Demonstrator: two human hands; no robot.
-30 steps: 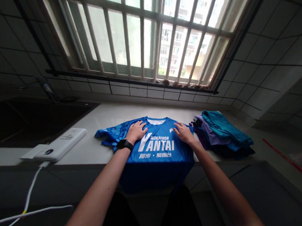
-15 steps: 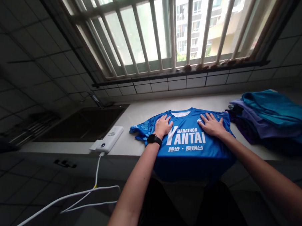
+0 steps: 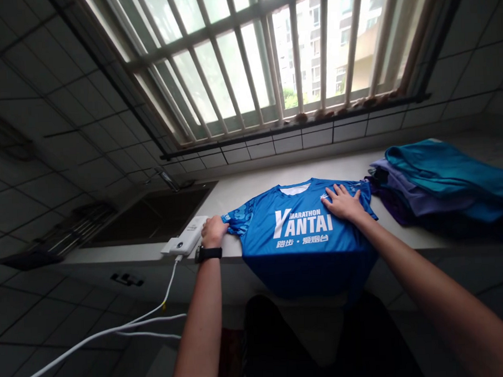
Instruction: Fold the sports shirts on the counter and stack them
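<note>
A blue short-sleeved T-shirt (image 3: 304, 247) with white "Marathon Yantai" lettering lies front up on the counter, its lower part hanging over the front edge. My left hand (image 3: 214, 232), with a black watch on the wrist, is closed at the cuff of the sleeve on the left, thumb against the fabric; part of its grip is hidden. Right beside those fingers is a white power bank (image 3: 191, 235). Fingers spread, my right hand (image 3: 344, 202) rests flat on the shirt's chest, below the shoulder on the right.
Several folded garments (image 3: 446, 174) in teal, lilac and dark colours are piled on the right of the counter (image 3: 251, 174). A dark sink (image 3: 152, 215) with a tap (image 3: 167, 178) is on the left. A white cable (image 3: 87, 341) hangs from the power bank. Behind stands a barred window (image 3: 250, 72).
My left hand has moved left from the shirt's chest to the sleeve cuff and closed there. That sleeve is now straighter. My right hand stays flat on the chest. The view has tilted slightly.
</note>
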